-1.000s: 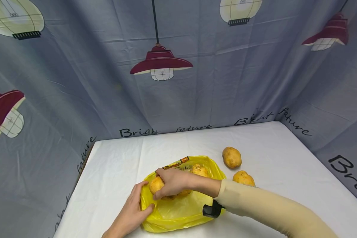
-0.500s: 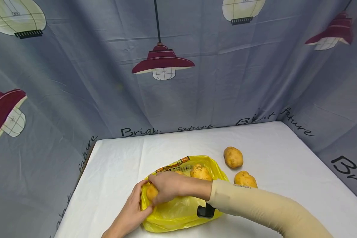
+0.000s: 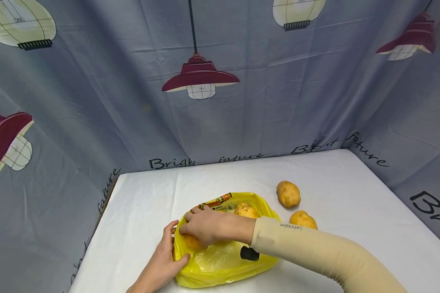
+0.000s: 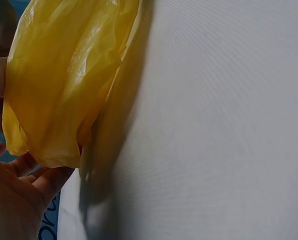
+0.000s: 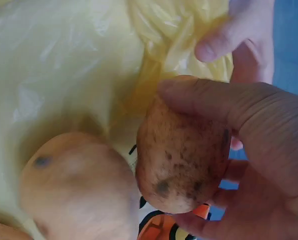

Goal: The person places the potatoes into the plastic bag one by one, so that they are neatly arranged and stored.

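Observation:
A yellow plastic bag (image 3: 227, 270) lies on the table with its mouth spread wide. Inside it, at the left end, my right hand (image 3: 205, 226) holds a potato (image 5: 181, 155), thumb along one edge and fingers round the other side. Another potato (image 5: 79, 185) sits right beside it in the right wrist view. Toward the back of the bag shows a potato (image 3: 246, 210), partly covered by my right forearm. My left hand (image 3: 161, 254) rests at the bag's left side, thumb over the rim and fingers spread along the outside of the plastic (image 4: 64, 85).
Two loose potatoes, one farther back (image 3: 288, 194) and one nearer (image 3: 303, 219), lie on the white tablecloth (image 3: 146, 195) right of the bag. A black wrist camera (image 3: 249, 253) hangs under my right wrist over the bag. A grey lamp-print curtain (image 3: 227, 122) surrounds the table.
My right hand has carried the potato left and down into the bag's left end, and its fingers are now more spread. My left fingers have eased outward from the rim.

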Demonstrator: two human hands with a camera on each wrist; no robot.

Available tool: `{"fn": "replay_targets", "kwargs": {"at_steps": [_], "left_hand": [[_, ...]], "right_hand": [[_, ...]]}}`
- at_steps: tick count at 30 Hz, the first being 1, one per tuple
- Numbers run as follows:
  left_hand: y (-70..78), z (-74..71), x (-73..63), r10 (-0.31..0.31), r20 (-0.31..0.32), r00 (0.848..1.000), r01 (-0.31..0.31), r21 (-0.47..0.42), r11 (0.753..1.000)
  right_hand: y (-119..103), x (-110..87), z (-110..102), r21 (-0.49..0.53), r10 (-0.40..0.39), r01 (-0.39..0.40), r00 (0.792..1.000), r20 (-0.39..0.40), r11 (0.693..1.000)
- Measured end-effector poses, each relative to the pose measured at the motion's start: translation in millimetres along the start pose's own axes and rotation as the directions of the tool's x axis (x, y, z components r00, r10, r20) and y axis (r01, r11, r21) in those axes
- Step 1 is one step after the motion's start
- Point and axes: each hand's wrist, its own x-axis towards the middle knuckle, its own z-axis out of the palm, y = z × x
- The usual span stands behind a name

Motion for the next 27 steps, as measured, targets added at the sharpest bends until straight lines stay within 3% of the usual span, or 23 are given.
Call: {"fn": "replay_targets", "kwargs": {"at_steps": [4,8,13,19,27], "left_hand": [[-0.8,-0.3,-0.1,0.012,0.002,1.000,-0.012,-0.003,1.000],[-1.4,0.0,-0.2,0.000,0.011,1.000,0.000,0.005,1.000],[-1.6,0.1,-0.2,-0.029,0.025,0.999,0.028,0.047,0.999],[-3.1,-0.1,1.1,-0.026,-0.008,1.000,0.027,0.113,0.993],[-2.8,1.0,1.5,-0.044,-0.003,0.999,0.044,0.092,0.995]], "right_hand": [[2,2.8,5,-0.117,-0.109,0.107,0.994,-0.011,0.987],[5,4.4,8,-0.207,-0.168,0.161,0.986,-0.012,0.965],[6,6.3,13,-0.243,-0.193,0.191,0.981,0.014,0.951],[7,5.2,16,-0.267,-0.206,0.201,0.979,0.008,0.943],[8,5.8,19,-0.282,-0.211,0.201,0.978,-0.003,0.938]]}}
